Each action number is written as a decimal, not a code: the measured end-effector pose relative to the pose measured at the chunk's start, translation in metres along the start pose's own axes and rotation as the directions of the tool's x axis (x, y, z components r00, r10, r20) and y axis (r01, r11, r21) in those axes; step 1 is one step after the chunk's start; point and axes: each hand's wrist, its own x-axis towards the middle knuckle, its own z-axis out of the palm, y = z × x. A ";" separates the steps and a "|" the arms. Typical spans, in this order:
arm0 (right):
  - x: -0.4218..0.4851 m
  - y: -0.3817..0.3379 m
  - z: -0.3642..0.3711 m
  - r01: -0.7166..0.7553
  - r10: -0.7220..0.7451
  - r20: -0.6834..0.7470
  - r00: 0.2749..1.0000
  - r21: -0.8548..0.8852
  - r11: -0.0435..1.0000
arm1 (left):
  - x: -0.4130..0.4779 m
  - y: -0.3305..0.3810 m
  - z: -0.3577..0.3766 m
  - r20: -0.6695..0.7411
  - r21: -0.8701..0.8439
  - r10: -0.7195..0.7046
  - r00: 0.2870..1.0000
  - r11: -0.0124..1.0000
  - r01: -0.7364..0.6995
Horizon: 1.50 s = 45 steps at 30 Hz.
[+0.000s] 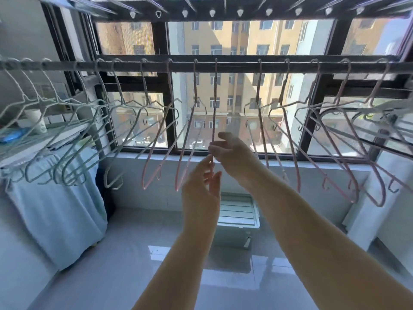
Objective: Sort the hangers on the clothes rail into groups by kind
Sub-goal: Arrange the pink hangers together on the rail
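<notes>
A dark clothes rail runs across the window. Several pale blue hangers hang bunched on its left part. Pink hangers hang spaced along the middle, and more pink hangers along the right. One pink hanger hangs edge-on at the centre. My right hand pinches this hanger's lower part between thumb and fingers. My left hand is just below it, fingers apart, with its fingertips touching the hanger's bottom end.
A second rack with clips runs overhead. On the left stand a shelf with a white cup and a light blue cloth cover. A white box sits on the glossy floor under the window sill.
</notes>
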 end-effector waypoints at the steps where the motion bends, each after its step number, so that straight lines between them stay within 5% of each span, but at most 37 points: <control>1: 0.002 0.001 0.005 -0.037 0.035 0.016 0.999 0.123 0.992 | -0.002 -0.003 -0.002 0.014 -0.012 -0.014 1.000 1.000 0.014; 7: 0.007 0.011 0.011 -0.097 0.122 -0.009 0.992 0.548 0.830 | 0.001 -0.001 -0.013 0.100 0.003 0.013 0.995 1.000 -0.013; 29: 0.004 0.000 0.007 -0.102 0.236 -0.187 0.954 0.536 0.838 | 0.017 0.002 -0.008 0.283 -0.109 0.090 0.955 0.992 -0.061; 31: 0.003 0.001 0.009 -0.115 0.231 -0.216 0.949 0.444 0.888 | 0.016 0.001 -0.010 0.317 -0.101 0.097 0.943 0.993 -0.068; 33: 0.002 0.001 0.013 -0.135 0.148 -0.333 0.931 0.061 0.989 | 0.015 -0.002 -0.016 0.321 -0.103 0.090 0.943 0.993 -0.060; 36: -0.002 -0.004 0.024 -0.020 -0.117 -0.414 0.903 -0.312 0.950 | 0.017 -0.010 -0.036 0.187 -0.117 0.106 0.977 0.989 -0.085; 41: -0.001 -0.019 0.059 0.136 -0.205 -0.296 0.933 -0.239 0.962 | 0.022 -0.025 -0.069 -0.061 -0.060 0.140 0.988 0.988 -0.144; 45: 0.004 -0.018 0.088 -0.017 0.008 -0.162 0.987 -0.054 0.998 | 0.020 -0.042 -0.078 0.113 -0.041 -0.020 0.993 0.999 0.025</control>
